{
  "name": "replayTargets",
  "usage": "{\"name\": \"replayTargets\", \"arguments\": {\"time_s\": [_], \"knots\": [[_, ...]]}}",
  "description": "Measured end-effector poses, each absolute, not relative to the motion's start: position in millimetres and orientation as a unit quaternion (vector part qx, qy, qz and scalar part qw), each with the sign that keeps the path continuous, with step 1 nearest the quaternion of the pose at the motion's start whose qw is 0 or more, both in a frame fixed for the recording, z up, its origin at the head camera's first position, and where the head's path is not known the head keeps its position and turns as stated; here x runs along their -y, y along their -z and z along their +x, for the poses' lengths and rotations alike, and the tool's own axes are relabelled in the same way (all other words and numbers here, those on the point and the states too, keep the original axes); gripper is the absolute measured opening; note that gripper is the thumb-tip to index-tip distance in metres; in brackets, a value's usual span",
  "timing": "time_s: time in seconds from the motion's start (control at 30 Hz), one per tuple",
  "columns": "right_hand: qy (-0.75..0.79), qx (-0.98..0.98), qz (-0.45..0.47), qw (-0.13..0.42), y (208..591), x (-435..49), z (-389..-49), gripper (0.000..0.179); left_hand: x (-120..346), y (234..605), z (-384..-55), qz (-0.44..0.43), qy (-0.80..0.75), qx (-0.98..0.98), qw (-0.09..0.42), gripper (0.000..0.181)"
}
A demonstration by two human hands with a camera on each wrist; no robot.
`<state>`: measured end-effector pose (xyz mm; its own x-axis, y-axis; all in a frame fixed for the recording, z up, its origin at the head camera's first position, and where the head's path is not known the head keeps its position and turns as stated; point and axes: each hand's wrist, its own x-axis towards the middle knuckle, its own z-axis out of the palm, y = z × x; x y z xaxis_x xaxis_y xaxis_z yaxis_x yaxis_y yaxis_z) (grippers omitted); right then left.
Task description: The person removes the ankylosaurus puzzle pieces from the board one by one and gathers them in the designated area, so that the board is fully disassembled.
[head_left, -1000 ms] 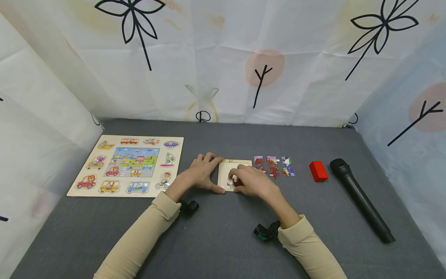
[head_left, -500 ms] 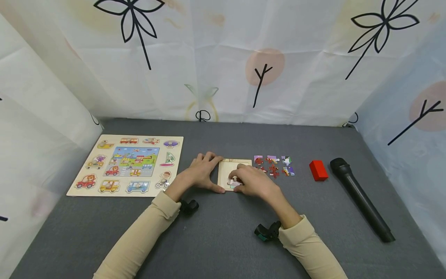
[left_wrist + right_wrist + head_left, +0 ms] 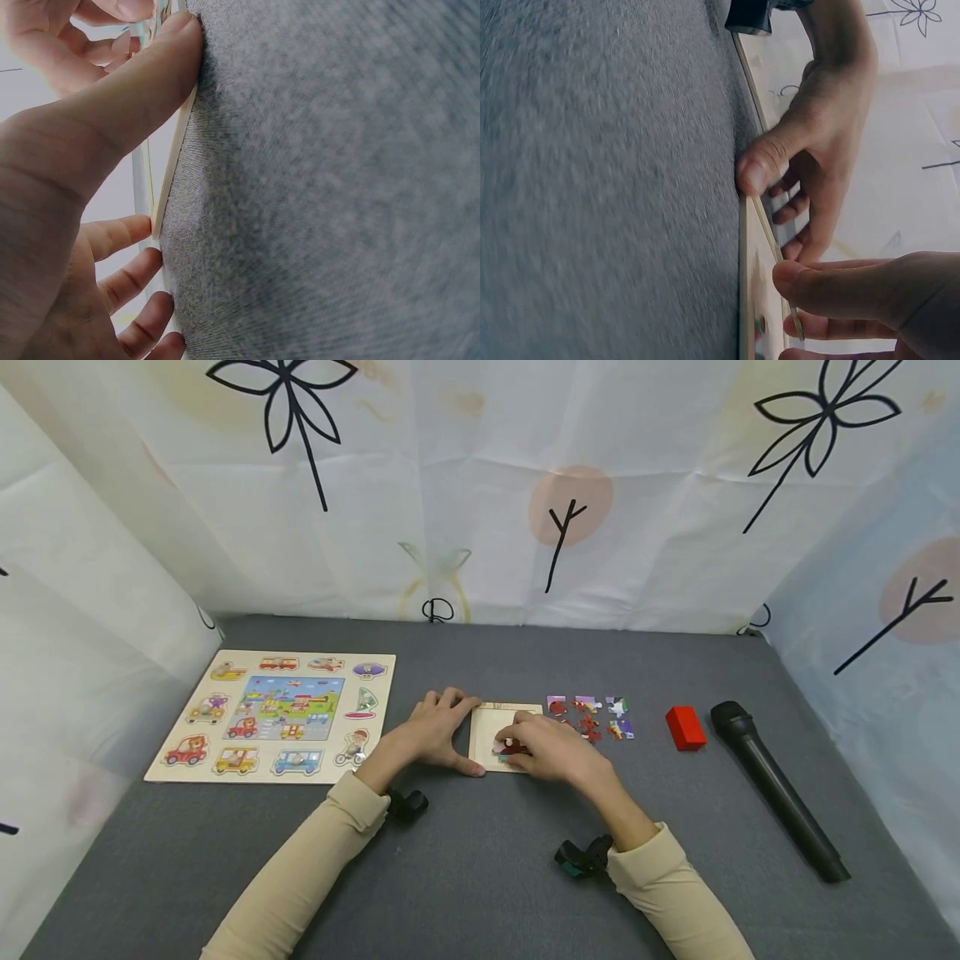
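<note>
A small square wooden puzzle tray (image 3: 489, 724) lies on the grey tabletop in the head view. My left hand (image 3: 435, 731) holds its left side, with the thumb at the near corner and the index finger at the far one. Over the tray's lower right part, my right hand (image 3: 558, 752) pinches a dark red and white puzzle piece (image 3: 513, 747), partly covered by the fingers. The right wrist view shows the thin edge of that piece (image 3: 798, 325), tilted, between thumb and fingers. Several loose puzzle pieces (image 3: 589, 724) lie in two rows to the right of the tray.
A larger wooden picture board (image 3: 262, 753) with vehicle shapes lies to the left. On the right are a red block (image 3: 686, 728) and a black microphone (image 3: 780, 793). Printed white curtains (image 3: 480, 552) stand behind and at both sides of the table.
The right hand shifts slightly right over the tray, and the pinched puzzle piece shows a different angle. The left hand stays in place on the tray.
</note>
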<state>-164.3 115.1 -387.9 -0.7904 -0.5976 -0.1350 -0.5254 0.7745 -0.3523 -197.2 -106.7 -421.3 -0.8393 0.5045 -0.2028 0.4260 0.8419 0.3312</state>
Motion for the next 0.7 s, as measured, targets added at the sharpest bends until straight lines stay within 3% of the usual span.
{"name": "replayTargets", "arguments": {"time_s": [0.7], "knots": [[0.117, -0.957, -0.245, 0.105, 379, -194, -166, 0.032, 107, 421, -196, 0.25, -0.143, -0.947, 0.143, 0.109]]}}
